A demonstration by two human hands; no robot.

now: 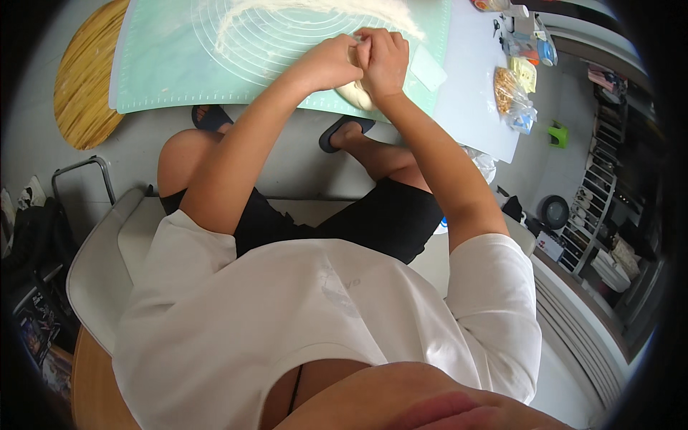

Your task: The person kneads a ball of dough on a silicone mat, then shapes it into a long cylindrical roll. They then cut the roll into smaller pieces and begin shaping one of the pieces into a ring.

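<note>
A lump of pale dough point(356, 97) rests near the front edge of a green silicone pastry mat point(161, 54). Above it, my left hand point(334, 62) reaches in from the left with curled fingers, gripping at the dough. Beside it, my right hand point(386, 62) is bent inward, its fingers closed against the dough and meeting the left fingertips. Between the two hands a bit of dough shows; the rest there is hidden by my fingers. A pale plastic dough scraper point(427, 68) lies just right of my right hand.
Flour point(322, 6) is spread across the mat's far part. On the white table's right side point(470, 102) lie a bag of brown food pieces point(504, 88), a yellow packet point(524, 74) and scissors point(495, 27). A round wooden board point(88, 80) stands left of the table.
</note>
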